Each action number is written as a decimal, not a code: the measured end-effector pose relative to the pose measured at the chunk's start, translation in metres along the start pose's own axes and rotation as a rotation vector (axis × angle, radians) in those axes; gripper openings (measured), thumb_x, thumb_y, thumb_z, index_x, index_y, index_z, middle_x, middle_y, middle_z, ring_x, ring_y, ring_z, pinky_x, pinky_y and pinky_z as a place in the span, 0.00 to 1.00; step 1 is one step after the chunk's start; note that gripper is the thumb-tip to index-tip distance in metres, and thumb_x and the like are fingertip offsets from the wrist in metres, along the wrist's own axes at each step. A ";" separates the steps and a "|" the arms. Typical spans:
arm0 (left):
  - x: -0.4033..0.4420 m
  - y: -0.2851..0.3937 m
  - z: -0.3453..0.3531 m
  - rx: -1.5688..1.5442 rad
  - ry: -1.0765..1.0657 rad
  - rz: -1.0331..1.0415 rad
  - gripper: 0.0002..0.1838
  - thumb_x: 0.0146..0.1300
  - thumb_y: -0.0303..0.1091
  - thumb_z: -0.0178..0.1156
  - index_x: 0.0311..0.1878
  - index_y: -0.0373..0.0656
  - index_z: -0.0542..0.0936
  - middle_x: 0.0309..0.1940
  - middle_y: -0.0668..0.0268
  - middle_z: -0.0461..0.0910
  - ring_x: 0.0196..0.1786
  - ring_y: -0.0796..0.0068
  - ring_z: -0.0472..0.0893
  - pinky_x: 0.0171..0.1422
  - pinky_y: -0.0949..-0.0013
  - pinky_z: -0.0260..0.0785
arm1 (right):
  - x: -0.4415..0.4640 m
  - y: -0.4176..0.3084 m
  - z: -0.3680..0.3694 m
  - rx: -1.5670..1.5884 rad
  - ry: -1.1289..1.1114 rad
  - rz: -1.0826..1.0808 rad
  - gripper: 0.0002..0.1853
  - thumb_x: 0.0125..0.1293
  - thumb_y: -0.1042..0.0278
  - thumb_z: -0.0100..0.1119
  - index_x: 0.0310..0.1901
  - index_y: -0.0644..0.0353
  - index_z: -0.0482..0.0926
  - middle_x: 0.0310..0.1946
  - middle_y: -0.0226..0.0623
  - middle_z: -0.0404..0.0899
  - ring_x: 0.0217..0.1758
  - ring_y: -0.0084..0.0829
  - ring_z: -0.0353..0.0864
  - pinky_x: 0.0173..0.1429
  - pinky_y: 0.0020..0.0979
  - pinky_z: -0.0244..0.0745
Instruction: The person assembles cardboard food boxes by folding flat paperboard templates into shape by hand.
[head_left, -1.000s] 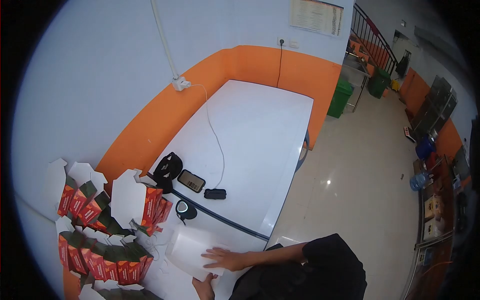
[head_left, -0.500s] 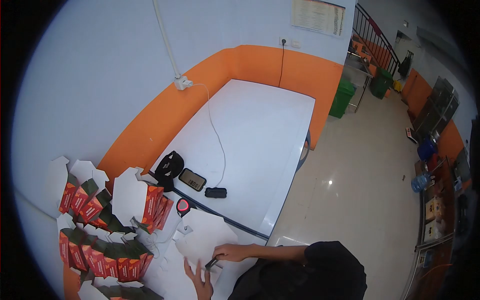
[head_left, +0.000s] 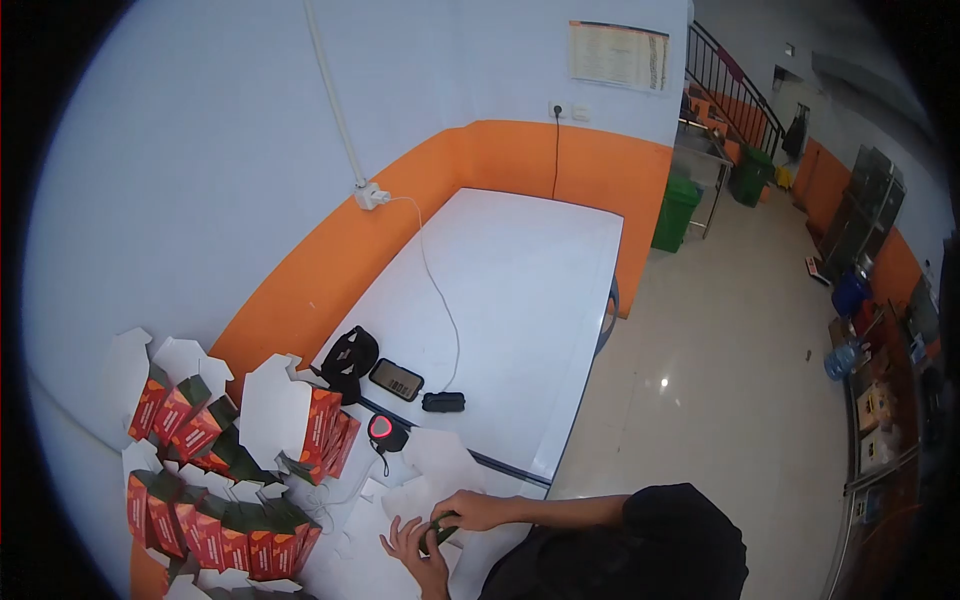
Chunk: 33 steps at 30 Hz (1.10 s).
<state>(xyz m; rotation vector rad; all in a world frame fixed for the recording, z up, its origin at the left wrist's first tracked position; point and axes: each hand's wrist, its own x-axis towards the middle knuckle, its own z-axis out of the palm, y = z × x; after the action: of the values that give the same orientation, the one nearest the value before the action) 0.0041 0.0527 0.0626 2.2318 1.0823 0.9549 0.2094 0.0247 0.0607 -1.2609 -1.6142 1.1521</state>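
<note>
My right hand (head_left: 467, 510) reaches in from the right, its fingers closed around a small dark object (head_left: 438, 534) whose kind I cannot make out. Close against it, my left hand (head_left: 418, 552) has its fingers spread over a white carton sheet (head_left: 440, 468). The sheet lies partly unfolded near the front of the table, its upper flap standing up beyond my hands. To the left are several red and dark green food boxes (head_left: 235, 535) with white flaps, packed in rows. A taller stack of boxes (head_left: 325, 435) stands behind them.
A black round device with a red ring (head_left: 383, 430) lies just beyond the sheet. Farther back on the white table (head_left: 520, 300) are a phone (head_left: 397, 380), a black strap (head_left: 350, 355) and a small black box (head_left: 443, 402) with a white cable.
The view has tilted slightly, so the scene sits lower. My left hand has moved up against the dark object in my right hand; the right hand stays over the sheet.
</note>
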 end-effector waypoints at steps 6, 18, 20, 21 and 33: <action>-0.011 -0.028 -0.040 -0.161 -0.159 -0.282 0.05 0.67 0.28 0.67 0.44 0.39 0.86 0.39 0.57 0.85 0.52 0.58 0.85 0.61 0.55 0.75 | -0.001 -0.060 0.007 -0.169 -0.016 -0.250 0.16 0.73 0.75 0.60 0.60 0.61 0.81 0.58 0.48 0.82 0.62 0.45 0.80 0.61 0.41 0.77; -0.029 0.008 -0.091 -0.487 0.023 -0.417 0.07 0.67 0.28 0.70 0.43 0.33 0.87 0.38 0.57 0.86 0.39 0.68 0.85 0.47 0.67 0.77 | 0.023 -0.090 0.003 -0.171 -0.080 -0.257 0.17 0.74 0.67 0.65 0.62 0.52 0.83 0.79 0.51 0.51 0.81 0.49 0.57 0.80 0.46 0.60; -0.026 0.017 -0.093 -0.434 0.032 -0.418 0.07 0.67 0.29 0.70 0.43 0.34 0.87 0.37 0.56 0.86 0.38 0.67 0.85 0.45 0.66 0.76 | 0.038 -0.090 0.011 -0.379 -0.049 -0.327 0.16 0.73 0.66 0.66 0.60 0.53 0.83 0.80 0.52 0.50 0.82 0.50 0.56 0.80 0.46 0.60; -0.026 0.018 -0.093 -0.374 0.050 -0.400 0.08 0.67 0.29 0.70 0.44 0.34 0.87 0.37 0.56 0.86 0.38 0.67 0.85 0.44 0.65 0.76 | 0.039 -0.083 0.016 -0.303 -0.004 -0.281 0.15 0.72 0.66 0.67 0.58 0.54 0.84 0.80 0.53 0.49 0.82 0.52 0.55 0.80 0.47 0.60; -0.015 0.016 -0.096 -0.212 0.192 -0.279 0.08 0.63 0.31 0.73 0.44 0.42 0.90 0.33 0.64 0.86 0.49 0.61 0.84 0.71 0.47 0.67 | 0.054 -0.062 0.038 0.030 -0.197 -0.290 0.24 0.68 0.63 0.73 0.65 0.49 0.82 0.84 0.54 0.37 0.87 0.58 0.40 0.84 0.54 0.52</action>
<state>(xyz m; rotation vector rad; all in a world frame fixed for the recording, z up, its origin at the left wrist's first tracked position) -0.0680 0.0423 0.1286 1.7923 1.2725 1.1192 0.1457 0.0636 0.1107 -0.8790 -1.8467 1.1379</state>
